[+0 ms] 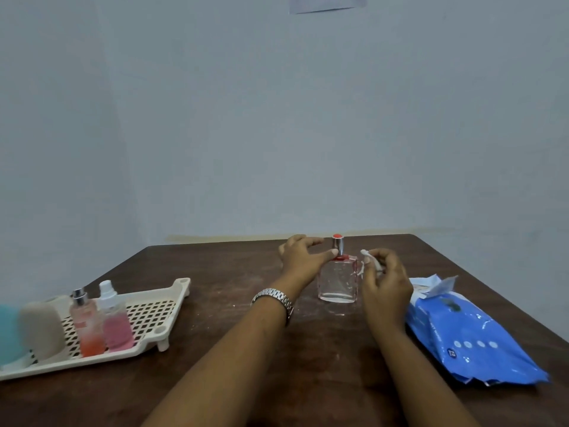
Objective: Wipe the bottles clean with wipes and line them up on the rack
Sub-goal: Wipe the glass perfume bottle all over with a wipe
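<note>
A pale blue-grey wall fills the upper view, with a sheet of paper stuck at 12 o'clock, and below it runs a dark brown wooden bench, scuffed with pale marks. Near the far edge a clear square perfume bottle stands upright on the bench, its silver spray cap topped in red. The left hand sits at the bottle's 10 o'clock with the thumb tip touching the red collar under the cap; its other fingers are spread and loosely arched, just short of the cap, holding nothing. A metal wristwatch bands that wrist. The right hand is at the bottle's 3 o'clock, just beside its shoulder, fingers curled and pinching a small crumpled white wipe close to the bottle's upper right corner; whether the wipe touches the glass I cannot tell. At the bottle's 4 o'clock lies a blue pack of wipes, its flap raised. At 8 o'clock, well apart, a cream lattice rack holds four upright bottles in a row: a pink spray bottle, an orange spray bottle, a beige bottle and a blurred teal bottle.
</note>
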